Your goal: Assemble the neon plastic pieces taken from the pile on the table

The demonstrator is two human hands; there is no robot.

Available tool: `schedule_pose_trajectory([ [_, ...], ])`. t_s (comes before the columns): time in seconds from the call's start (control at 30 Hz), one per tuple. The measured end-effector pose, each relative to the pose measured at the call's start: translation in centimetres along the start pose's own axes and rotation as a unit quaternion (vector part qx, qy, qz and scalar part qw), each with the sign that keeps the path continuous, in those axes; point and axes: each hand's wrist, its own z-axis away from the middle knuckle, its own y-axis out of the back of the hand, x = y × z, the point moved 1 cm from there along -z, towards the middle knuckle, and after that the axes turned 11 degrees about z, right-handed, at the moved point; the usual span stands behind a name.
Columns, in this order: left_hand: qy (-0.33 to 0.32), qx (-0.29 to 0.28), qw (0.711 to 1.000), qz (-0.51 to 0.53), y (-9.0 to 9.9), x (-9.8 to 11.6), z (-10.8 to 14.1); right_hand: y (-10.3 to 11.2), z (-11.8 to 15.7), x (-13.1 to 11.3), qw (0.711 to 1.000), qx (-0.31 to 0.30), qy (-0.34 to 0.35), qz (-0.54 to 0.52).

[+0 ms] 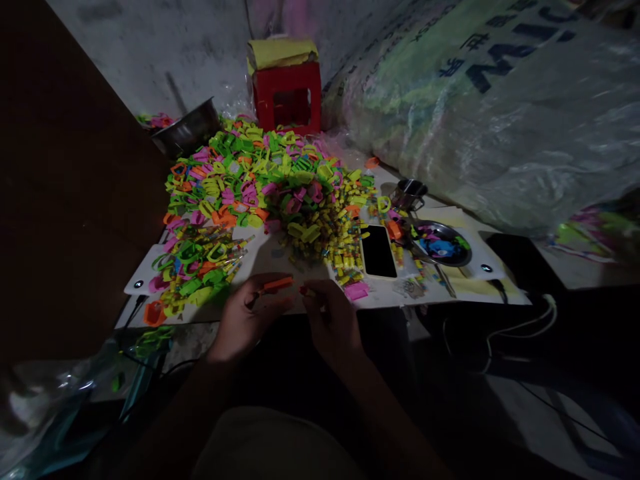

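Observation:
At the front edge of the table, my left hand (241,319) is closed around an orange plastic piece (277,285), which points toward the right. Just beside it, my right hand (336,321) pinches a small part (307,291) with red and yellowish colour, its exact kind too dark to make out. A narrow gap separates the two hands. Beyond them lies a heap of small yellow parts (345,250), and behind that spreads a large pile of green, yellow, pink and orange plastic pieces (235,177). A pink plastic piece (357,291) rests right of my right hand.
A phone (379,252) lies right of the heap, near a metal cup (409,193) and a metal dish (467,250) holding blue and pink bits. A red stool-like box (263,100) stands at the back. Large plastic sacks (480,147) bulge at right; a metal pan (187,130) leans back left.

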Motion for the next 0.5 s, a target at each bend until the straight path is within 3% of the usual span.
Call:
schedule_pose_trajectory([
  [0.17, 0.017, 0.014, 1.0, 0.02, -0.2, -0.3, 0.0, 0.2, -0.1, -0.2, 0.979, -0.082, 0.041, 0.185],
  [0.33, 0.081, 0.045, 0.995, 0.048, -0.6, -0.5, -0.1, 0.2, -0.4, -1.3, 0.932, -0.2, -0.017, 0.302],
  [0.5, 0.167, 0.039, 0.981, 0.096, -0.6, -1.3, -0.2, 0.3, -1.1, -2.0, 0.885, -0.305, -0.071, 0.345],
])
